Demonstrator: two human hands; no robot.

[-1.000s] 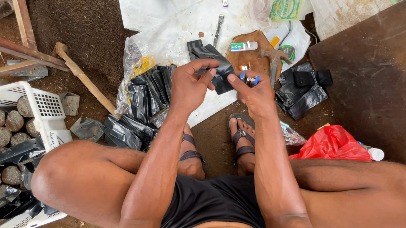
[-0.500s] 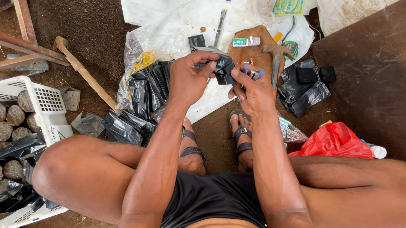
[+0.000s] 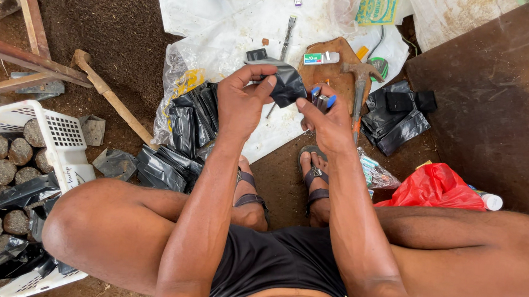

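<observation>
I have the left hand (image 3: 243,100) pinching a black plastic bag (image 3: 286,82); the right hand (image 3: 327,119), at 3 o'clock, is clamped on a blue-tipped tool (image 3: 322,100). Next call: steady bag edge.

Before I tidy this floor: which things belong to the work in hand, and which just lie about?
In use:
left hand holding crumpled black plastic bag
right hand holding small blue-tipped tool

Lying about:
steel claw hammer
red plastic bag
white slotted plastic crate

Left hand (image 3: 243,103): raised before the knees, fingers and thumb pinched closed. Right hand (image 3: 325,118): raised just beside it, fingers curled shut. Both forearms extended forward, elbows bent.
</observation>
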